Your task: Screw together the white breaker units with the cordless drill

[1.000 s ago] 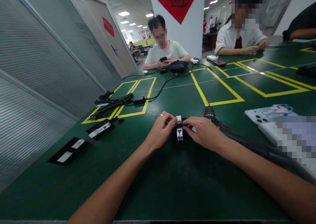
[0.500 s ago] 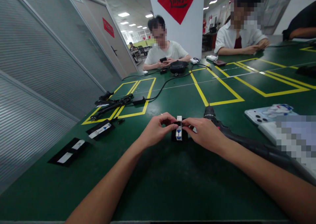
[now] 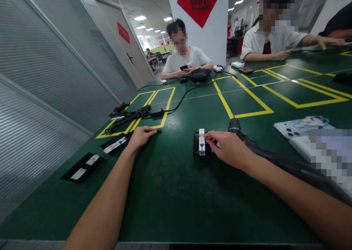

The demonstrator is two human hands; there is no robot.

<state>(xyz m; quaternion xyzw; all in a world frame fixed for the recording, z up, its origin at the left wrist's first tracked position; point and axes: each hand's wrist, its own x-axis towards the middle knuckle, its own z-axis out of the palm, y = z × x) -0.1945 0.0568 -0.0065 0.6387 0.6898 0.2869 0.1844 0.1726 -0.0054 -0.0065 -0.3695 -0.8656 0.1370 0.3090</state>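
Note:
A small white part with a blue mark (image 3: 201, 144) lies on a black holder (image 3: 197, 149) on the green table (image 3: 176, 202). My right hand (image 3: 227, 148) rests beside it, fingertips pinched against its right side. My left hand (image 3: 141, 136) has reached out to the left and lies with fingers curled over a small black piece (image 3: 157, 131) by the yellow tape line. A black holder with a white and blue strip (image 3: 114, 144) lies just left of that hand.
An electric screwdriver (image 3: 249, 142) lies right of my right hand. A phone (image 3: 299, 126) lies at the right. Another black holder (image 3: 83, 167) lies at the left edge, black cables and tools (image 3: 129, 115) behind it. Two people sit across the table.
My left hand has left the white part and moved left to the small black piece. The white part now lies flat on its holder. A person at the far right has stretched out an arm.

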